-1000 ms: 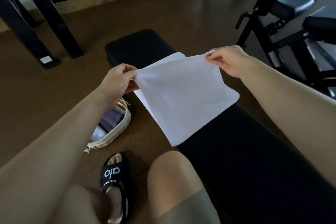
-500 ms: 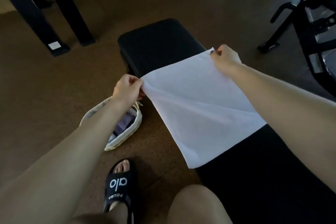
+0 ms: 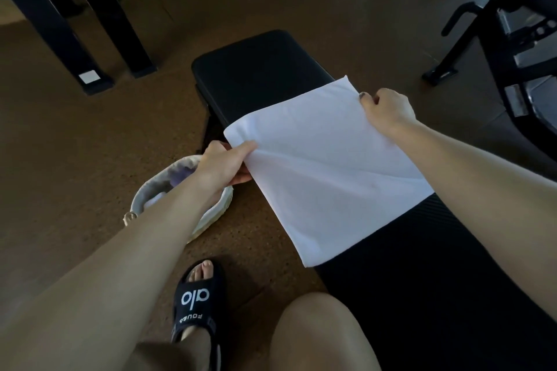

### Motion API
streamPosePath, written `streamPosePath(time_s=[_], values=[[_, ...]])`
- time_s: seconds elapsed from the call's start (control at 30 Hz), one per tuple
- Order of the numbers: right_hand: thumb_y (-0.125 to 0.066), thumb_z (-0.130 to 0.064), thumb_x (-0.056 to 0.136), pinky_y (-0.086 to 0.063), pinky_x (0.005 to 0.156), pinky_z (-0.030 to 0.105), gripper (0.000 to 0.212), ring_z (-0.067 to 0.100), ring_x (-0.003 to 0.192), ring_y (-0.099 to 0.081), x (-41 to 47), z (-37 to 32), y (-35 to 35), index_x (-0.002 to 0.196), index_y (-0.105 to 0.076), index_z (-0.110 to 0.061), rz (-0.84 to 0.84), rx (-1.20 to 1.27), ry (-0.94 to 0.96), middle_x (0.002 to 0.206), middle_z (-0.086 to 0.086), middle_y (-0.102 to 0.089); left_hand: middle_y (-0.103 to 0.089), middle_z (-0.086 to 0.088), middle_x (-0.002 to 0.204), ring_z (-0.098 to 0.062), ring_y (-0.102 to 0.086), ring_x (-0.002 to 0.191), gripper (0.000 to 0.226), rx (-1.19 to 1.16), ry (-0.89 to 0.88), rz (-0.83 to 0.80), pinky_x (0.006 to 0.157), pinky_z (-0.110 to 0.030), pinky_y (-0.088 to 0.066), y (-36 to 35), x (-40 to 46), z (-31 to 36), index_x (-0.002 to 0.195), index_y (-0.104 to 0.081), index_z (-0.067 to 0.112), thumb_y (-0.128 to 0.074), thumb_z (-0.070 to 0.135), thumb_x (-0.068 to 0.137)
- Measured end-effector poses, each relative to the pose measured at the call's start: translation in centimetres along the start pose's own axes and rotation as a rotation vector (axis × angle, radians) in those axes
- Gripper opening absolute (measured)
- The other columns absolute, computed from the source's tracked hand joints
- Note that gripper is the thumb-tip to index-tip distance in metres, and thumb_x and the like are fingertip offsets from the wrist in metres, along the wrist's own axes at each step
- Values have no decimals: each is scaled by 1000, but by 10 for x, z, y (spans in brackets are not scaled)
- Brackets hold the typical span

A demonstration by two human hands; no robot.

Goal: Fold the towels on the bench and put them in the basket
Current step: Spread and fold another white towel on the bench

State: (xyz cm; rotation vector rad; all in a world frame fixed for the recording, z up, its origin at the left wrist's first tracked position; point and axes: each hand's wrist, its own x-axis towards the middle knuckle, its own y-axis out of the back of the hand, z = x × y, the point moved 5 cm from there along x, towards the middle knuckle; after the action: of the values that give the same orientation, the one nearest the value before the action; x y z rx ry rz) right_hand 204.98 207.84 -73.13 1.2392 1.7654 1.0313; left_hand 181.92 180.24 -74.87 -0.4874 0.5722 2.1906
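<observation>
Viewpoint: a head camera is looking down past a bare knee [image 3: 322, 334] and a foot in a black slide sandal [image 3: 200, 300] resting on a brown floor [image 3: 75, 166]
Left hand: the left hand [image 3: 224, 164] is pinching the near-left edge of a white towel [image 3: 325, 166], thumb on top and fingers curled beneath
Towel: it is lying across the black bench [image 3: 422, 280], its near-left part overhanging the bench edge above the floor; it is looking smooth, thin and lightly creased along one diagonal, with a small corner turned over by the left thumb
Right hand: the right hand [image 3: 387, 110] is gripping the far-right edge of the towel, fingers curled round the cloth
Basket: a pale woven basket [image 3: 221, 209] is sitting on the floor just left of the bench, partly under the left forearm, with pale and purplish cloth showing inside
Progress: judging by the cloth in the basket, some towels seem to be packed already; this one seems to be mid-fold, so finishing the fold and placing it in the basket is remaining
Beyond: dark rack legs [image 3: 60, 18] and gym equipment [image 3: 512, 39] are standing farther off
</observation>
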Motion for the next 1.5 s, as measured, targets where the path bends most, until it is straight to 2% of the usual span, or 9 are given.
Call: streamPosePath(time_s=[0.13,0.4,0.5,0.6,0.67,0.83,1.03,1.23,1.5], values=[[-36,-53,105,-48,75,39,48,34,84,-59,-20,11,9,100,-57,-10,-15,-54,-17,96,12,-60,-71,3,111,-14,-71,98,42,-16,-33,-81,73,-32,-63,-15,-27,1,121,-61,19,-69,49,92],[-35,-54,107,-41,62,35,47,23,71,-56,-78,59,29,101,-54,-12,-39,-121,-69,87,8,-59,-72,-1,116,-19,-71,100,24,-39,0,-172,70,-32,-62,-46,-75,-25,115,-63,13,-72,10,93],[-39,-52,107,-39,60,34,43,21,71,-55,-98,77,36,101,-54,-12,-53,-125,-107,88,8,-58,-66,3,116,-15,-64,101,31,57,-6,-170,64,-19,-56,-57,-90,-38,124,-57,13,-68,9,96],[-45,-43,107,-36,57,33,33,19,70,-52,-114,90,44,97,-53,-13,-25,-83,-94,87,6,-57,-64,-4,129,-25,-62,113,69,108,11,-133,90,-41,-59,-58,-103,-44,138,-49,8,-80,25,78],[-48,-37,107,-37,59,33,29,19,69,-52,-121,96,48,94,-54,-13,-6,-29,-77,86,6,-58,-62,-8,125,-30,-65,109,83,116,47,-111,84,-48,-62,-56,-107,-47,132,-44,8,-84,31,63],[-50,-36,106,-46,66,38,28,24,75,-58,-133,104,54,92,-57,-13,49,25,-68,89,7,-61,-64,-15,115,-21,-66,88,19,108,79,-99,46,-20,-53,-67,-136,-47,111,-58,3,-66,2,94],[-48,-36,107,-43,61,35,29,22,71,-57,-153,126,56,93,-55,-12,43,-37,-79,86,7,-60,-64,-13,120,-25,-69,98,34,-60,189,-174,58,-27,-60,-93,-176,-61,124,-60,4,-56,-10,94],[-41,-34,110,-33,53,30,31,18,63,-52,-182,159,64,93,-54,-12,64,-188,-47,81,6,-59,-57,-3,113,-18,-62,97,21,31,154,-170,80,-35,-62,-115,-224,-95,110,-54,13,-54,-4,98],[-38,-33,111,-48,67,39,32,26,80,-64,-205,183,68,116,-57,-8,78,-308,-117,92,9,-62,-54,-4,118,-22,-63,102,28,226,62,-193,78,-36,-64,-121,-241,-111,120,-50,13,-58,3,95]])
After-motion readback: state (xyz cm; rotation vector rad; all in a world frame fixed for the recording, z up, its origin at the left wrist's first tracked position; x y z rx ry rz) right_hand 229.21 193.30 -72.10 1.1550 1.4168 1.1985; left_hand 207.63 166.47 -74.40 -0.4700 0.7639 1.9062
